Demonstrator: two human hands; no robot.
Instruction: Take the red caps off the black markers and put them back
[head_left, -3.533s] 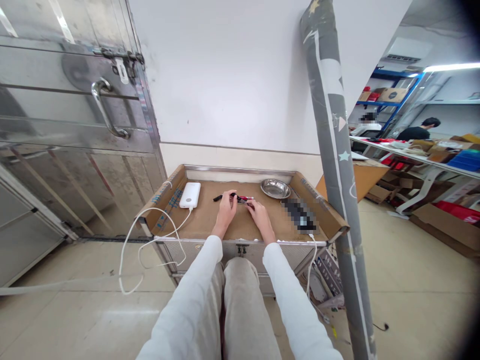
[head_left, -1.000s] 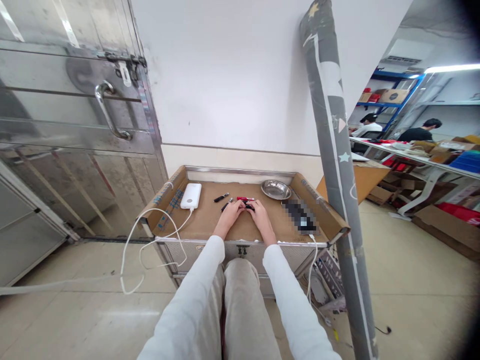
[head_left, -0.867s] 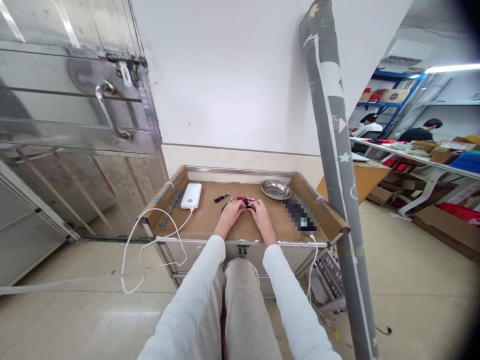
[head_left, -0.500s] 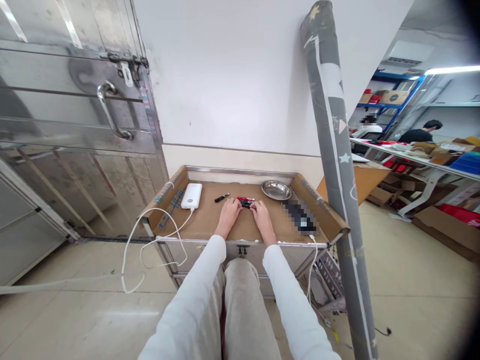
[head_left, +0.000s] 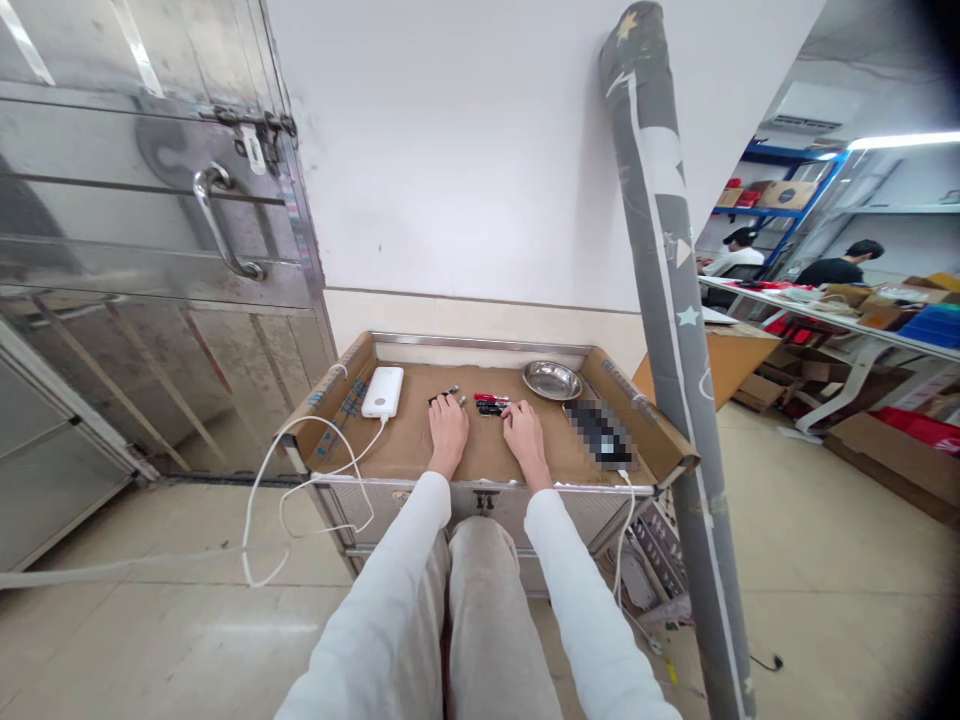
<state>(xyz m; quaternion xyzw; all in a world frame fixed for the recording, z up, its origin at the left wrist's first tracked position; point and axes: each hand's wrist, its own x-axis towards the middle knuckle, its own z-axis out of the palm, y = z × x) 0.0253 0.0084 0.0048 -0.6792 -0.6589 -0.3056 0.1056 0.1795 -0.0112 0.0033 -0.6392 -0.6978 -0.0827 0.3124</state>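
Observation:
My left hand (head_left: 448,436) is over the cardboard, left of centre, fingers bent down and closed on a small pen-like marker whose greyish tip (head_left: 462,400) pokes out beside the fingertips. Just beyond those fingers lies a black marker (head_left: 452,390), partly covered by the hand. My right hand (head_left: 524,434) rests to the right, its curled fingertips closed at the right end of the black markers (head_left: 489,409). Red markers (head_left: 491,398) lie alongside these, on their far side. The fingers hide part of what each hand grips.
Cardboard (head_left: 409,440) lines the cart top, with raised sides. A white power bank (head_left: 383,392) with a cable lies left. At right are a round metal bowl (head_left: 553,380) and a blurred dark phone (head_left: 600,435). A long grey roll (head_left: 667,250) leans nearby; two people sit farther back.
My left hand has moved left, away from the marker group, to beside the separate black marker, a greyish tip now showing by its fingers. My right hand stays almost in place.

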